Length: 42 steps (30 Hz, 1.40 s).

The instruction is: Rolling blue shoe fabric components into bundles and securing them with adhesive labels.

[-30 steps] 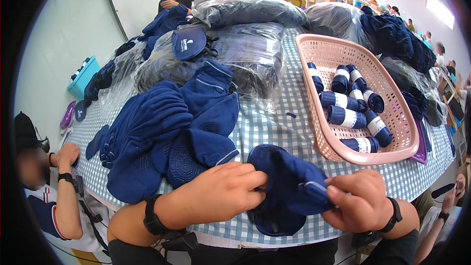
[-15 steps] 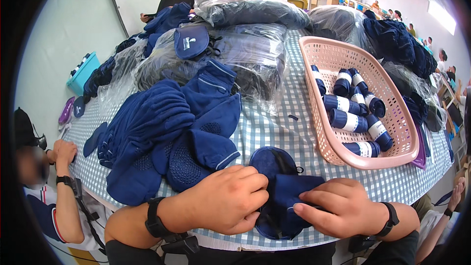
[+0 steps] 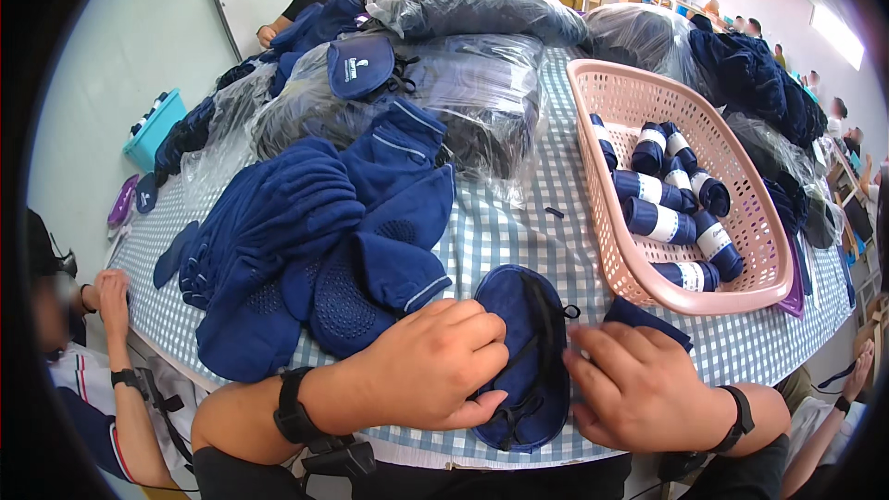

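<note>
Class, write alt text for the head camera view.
Two bare hands, left hand and right hand, press a navy eye mask flat on a checked table. Navy socks are piled left; a pink basket holds rolled socks.

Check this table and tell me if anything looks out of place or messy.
Nothing is damaged or spilled. The pile of blue socks lies loose and jumbled, unlike the neat rolls in the pink basket. A small dark strip lies alone on the checked cloth. Both hands press the eye mask flat.
</note>
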{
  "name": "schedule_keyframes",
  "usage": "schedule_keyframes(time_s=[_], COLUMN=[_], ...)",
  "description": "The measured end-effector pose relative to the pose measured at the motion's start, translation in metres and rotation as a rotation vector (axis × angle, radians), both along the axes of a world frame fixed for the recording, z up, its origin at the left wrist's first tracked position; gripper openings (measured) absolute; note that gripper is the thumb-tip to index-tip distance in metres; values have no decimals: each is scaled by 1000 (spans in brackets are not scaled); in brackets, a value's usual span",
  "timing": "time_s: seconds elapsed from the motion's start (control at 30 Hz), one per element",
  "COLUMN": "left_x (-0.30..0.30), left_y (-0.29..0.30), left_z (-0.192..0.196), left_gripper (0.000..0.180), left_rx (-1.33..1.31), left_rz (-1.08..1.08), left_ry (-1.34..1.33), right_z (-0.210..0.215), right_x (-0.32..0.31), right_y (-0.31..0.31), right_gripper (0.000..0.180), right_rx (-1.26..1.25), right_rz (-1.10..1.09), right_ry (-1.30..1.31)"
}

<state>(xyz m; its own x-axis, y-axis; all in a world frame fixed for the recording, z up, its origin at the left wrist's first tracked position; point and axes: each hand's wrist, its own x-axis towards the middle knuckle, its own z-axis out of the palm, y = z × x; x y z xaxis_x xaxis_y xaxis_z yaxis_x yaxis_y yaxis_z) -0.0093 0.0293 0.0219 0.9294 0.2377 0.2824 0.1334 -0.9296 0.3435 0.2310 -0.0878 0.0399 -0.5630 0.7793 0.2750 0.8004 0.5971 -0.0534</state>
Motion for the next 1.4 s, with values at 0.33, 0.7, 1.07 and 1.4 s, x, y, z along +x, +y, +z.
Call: schedule_keyframes(time_s=[0.33, 0.7, 1.07, 1.4], left_x=[-9, -17, -9, -13], left_y=[-7, -13, -12, -16], left_z=[25, 13, -15, -14], left_gripper=[28, 29, 20, 20], left_rx=[13, -85, 172, -299], left_rz=[-23, -87, -202, -204], left_ry=[12, 108, -156, -58], right_z=[-3, -7, -16, -7], right_x=[-1, 1, -1, -5], right_y=[13, 19, 27, 30], right_gripper=[59, 42, 39, 53], right_rx=[-120, -24, -61, -207], right_rz=[-85, 62, 206, 226], right_ry=[-14, 32, 135, 225])
